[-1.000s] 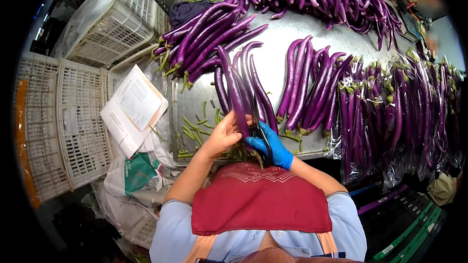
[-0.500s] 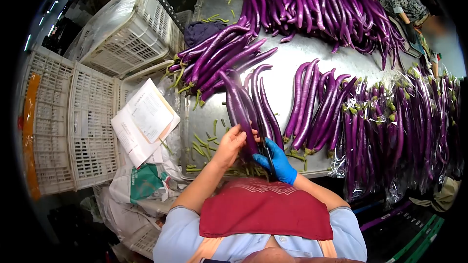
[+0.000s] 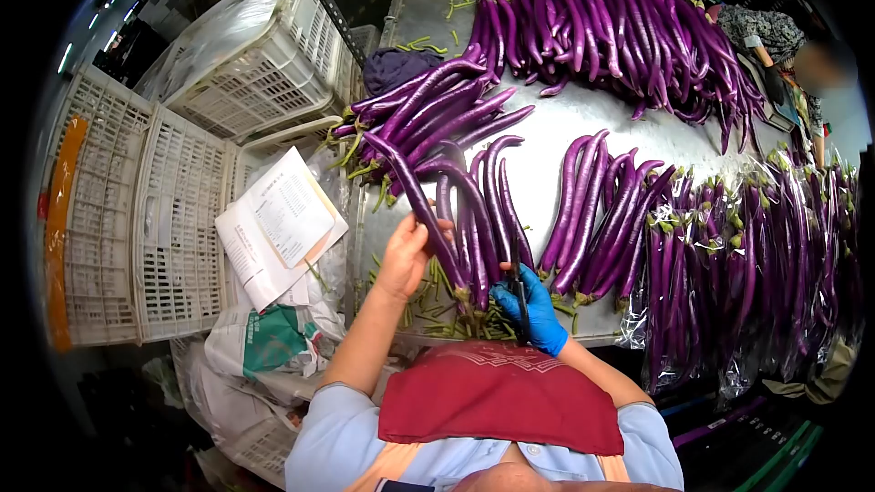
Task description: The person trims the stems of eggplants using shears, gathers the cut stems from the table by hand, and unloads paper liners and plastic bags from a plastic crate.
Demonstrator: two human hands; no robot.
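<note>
Two hands are working close together over the near side of the metal table (image 3: 554,118). Left hand (image 3: 407,253), bare, is pinching a long eggplant (image 3: 409,180) partway along its body; its stem end is pointing down toward the apron (image 3: 501,405), its far tip angling up-left. Can't tell whether the fingers are also catching the eggplants directly behind it. Right hand (image 3: 544,317), blue-gloved, is curling around a dark tool (image 3: 519,296), scissors by the look of it. Can't tell if the blades are parting or meeting.

Risks, my read:
- Blades are sitting near the neighbouring eggplants (image 3: 493,184). A careless swing could be nicking skin; cause is tight spacing.
- Left hand is going unprotected. If it's sliding down toward the stem while the blades are closing, fingers could be getting cut.
- Held eggplant is hanging out long on both sides of the pinch. Weak grip plus slick skin, and it could be twisting or dropping.
- Green clippings (image 3: 436,329) are littering the near edge. They could be sticking to eggplants or ending up under the row to the right (image 3: 560,214).
- Stem ends are bunching together, so picking out the wrong one is looking easy.
</note>
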